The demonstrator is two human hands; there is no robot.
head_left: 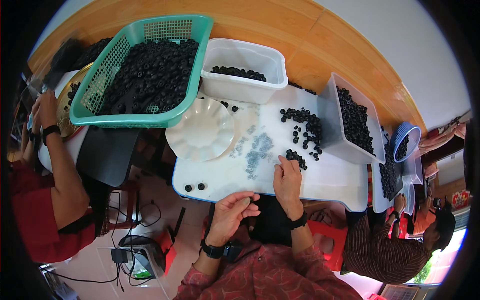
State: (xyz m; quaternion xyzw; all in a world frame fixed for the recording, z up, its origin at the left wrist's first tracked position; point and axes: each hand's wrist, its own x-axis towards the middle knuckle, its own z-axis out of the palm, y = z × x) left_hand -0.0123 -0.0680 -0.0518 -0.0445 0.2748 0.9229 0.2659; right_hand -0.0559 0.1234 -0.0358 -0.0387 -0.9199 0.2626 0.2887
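My left hand is closed at the table's front edge, with a small black round part between thumb and fingers. My right hand is over the tabletop with its fingers drawn together; whatever is between the fingertips is too small to make out. Just left of it lies a spread of tiny clear pieces. A small cluster of black ring-shaped parts is right beyond its fingertips, and a larger scatter lies farther back. Two black ring-shaped parts sit apart at the front left.
A green basket of black parts, a white tub and a translucent bin line the back. A white scalloped plate lies at left. Co-workers sit on both sides, in a red shirt and a striped shirt. Cables trail below left.
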